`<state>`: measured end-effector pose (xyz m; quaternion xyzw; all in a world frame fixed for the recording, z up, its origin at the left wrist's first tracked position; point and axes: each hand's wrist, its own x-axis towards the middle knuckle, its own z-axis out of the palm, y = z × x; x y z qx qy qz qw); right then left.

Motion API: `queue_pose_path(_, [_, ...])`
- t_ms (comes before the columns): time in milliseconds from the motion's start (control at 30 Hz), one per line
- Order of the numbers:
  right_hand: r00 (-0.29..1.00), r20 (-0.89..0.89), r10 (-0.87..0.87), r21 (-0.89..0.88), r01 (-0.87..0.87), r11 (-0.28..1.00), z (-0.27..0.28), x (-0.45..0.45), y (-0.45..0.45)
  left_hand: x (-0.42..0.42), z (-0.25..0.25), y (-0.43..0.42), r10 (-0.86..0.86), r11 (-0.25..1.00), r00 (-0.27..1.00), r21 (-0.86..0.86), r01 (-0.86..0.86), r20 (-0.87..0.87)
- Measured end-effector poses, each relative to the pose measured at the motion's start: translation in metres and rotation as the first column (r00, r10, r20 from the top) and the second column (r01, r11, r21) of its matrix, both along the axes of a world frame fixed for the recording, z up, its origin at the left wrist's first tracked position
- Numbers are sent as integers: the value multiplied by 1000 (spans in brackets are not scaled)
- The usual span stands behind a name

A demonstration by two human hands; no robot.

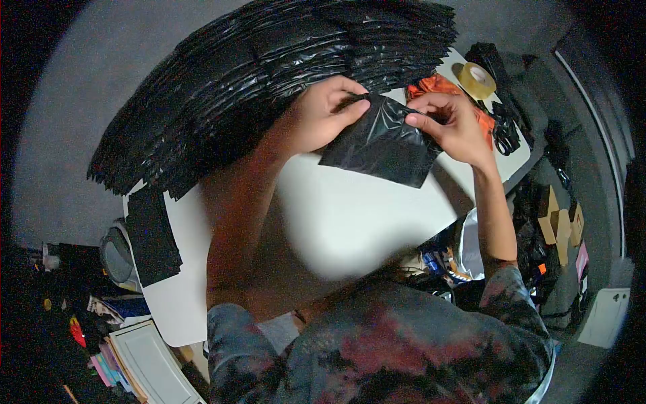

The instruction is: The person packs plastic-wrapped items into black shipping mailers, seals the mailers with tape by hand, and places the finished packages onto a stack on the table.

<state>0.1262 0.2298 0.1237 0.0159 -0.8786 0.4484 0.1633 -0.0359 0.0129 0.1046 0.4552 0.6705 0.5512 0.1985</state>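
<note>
**Handling plastic at our tabletop** [367, 222]

A broad black pile [269, 74] spans the far side. Nearer us is a black sheet [387, 145], our left hand [328, 120] pinching its upper left edge, our right hand [452, 125] its upper right. We judge the step as spreading it; the next move seems to call for even tension.

Looks like a cluttered packing room: white worktop [356, 222] carries stacked black plastic bags [289, 60], packing tape [470, 85]; cardboard box [562, 234] nearby.
</note>
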Motion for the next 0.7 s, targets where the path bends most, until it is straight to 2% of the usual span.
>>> queue_pose_path(33, [1000,-13,-23,-41,22,999,-5,-1,0,3,0,1,-49,998,995,-34,52,91])
queue_pose_path(67, [996,78,-49,-153,60,986,-11,-2,-1,-2,-1,1,-75,991,993,-102,85,91])
queue_pose_path(100, [996,78,-52,-154,64,986,-19,-2,-1,-4,-6,3,-79,991,993,-104,88,92])
queue_pose_path(167, [990,133,-48,-246,80,966,-34,-5,1,-8,-17,8,-130,990,940,-13,141,314])
queue_pose_path(300, [989,142,-45,-216,76,973,-35,0,1,-11,-29,8,-134,986,955,-61,155,265])
queue_pose_path(333, [989,141,-49,-219,79,973,-36,1,2,-11,-24,5,-47,981,967,-172,92,252])
queue_pose_path(367, [988,146,-40,-285,81,955,-37,2,3,-11,-25,6,-51,980,967,-175,97,252])
queue_pose_path(433, [988,150,-35,-353,87,932,-38,2,7,-13,-34,9,-30,980,794,-139,144,607])
queue_pose_path(467, [969,240,-57,-177,101,979,-38,2,11,-15,-39,10,-31,979,794,-142,147,608])
queue_pose_path(500, [942,323,-94,4,98,995,-38,3,14,-18,-46,9,78,959,933,-282,26,351])
queue_pose_path(533, [947,239,-213,278,143,950,-45,7,14,-21,-55,8,158,918,986,-376,-127,53])
queue_pose_path(567, [947,238,-216,277,147,950,-49,10,11,-24,-65,6,212,893,906,-303,-331,-365])
queue_pose_path(600, [971,-14,-237,489,214,846,-52,13,4,-22,-62,5,153,890,914,-350,-293,-375])
queue_pose_path(633, [947,-262,-186,649,316,692,-54,15,-3,-18,-59,4,96,881,919,-397,-257,-382])
queue_pose_path(667, [980,-153,-126,524,188,831,-55,15,-10,-15,-59,6,97,879,919,-400,-259,-381])
queue_pose_path(700, [983,-182,-27,562,126,818,-69,13,-17,-10,-61,9,23,857,928,-472,-209,-371])
